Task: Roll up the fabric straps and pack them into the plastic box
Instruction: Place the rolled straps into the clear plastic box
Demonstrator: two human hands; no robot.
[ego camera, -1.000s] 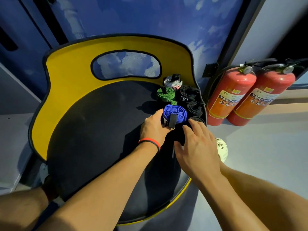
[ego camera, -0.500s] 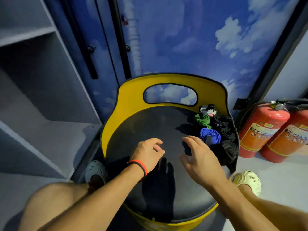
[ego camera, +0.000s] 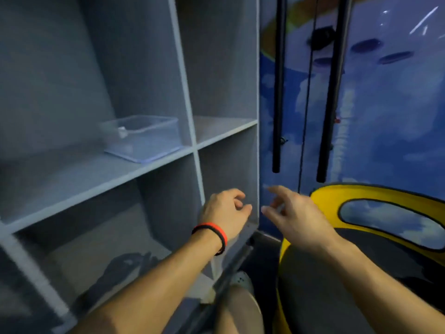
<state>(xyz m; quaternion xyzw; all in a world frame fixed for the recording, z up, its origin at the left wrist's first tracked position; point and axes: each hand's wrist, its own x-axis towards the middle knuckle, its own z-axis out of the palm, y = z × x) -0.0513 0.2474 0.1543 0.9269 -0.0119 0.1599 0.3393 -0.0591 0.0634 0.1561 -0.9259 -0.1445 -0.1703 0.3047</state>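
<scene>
A clear plastic box point(ego camera: 142, 137) stands on a shelf of the grey shelving unit point(ego camera: 154, 165), up and to the left of both hands. My left hand point(ego camera: 224, 212), with a red and black band on its wrist, hangs in the air with loosely curled fingers and holds nothing. My right hand point(ego camera: 292, 213) is beside it with relaxed, spread fingers, also holding nothing. The rolled fabric straps are out of view. A dark heap point(ego camera: 125, 268) lies in the lowest shelf compartment; the blur hides what it is.
The yellow and black chair point(ego camera: 361, 196) sits at the lower right. Behind it is a blue cloud-painted door point(ego camera: 385, 104) with two long black vertical handles point(ego camera: 277, 92). My knee and a pale shoe point(ego camera: 240, 280) are below the hands.
The view has swung left from the chair seat to the shelving. Both hands left the rolled straps and moved up and left, holding nothing. The box has come into view.
</scene>
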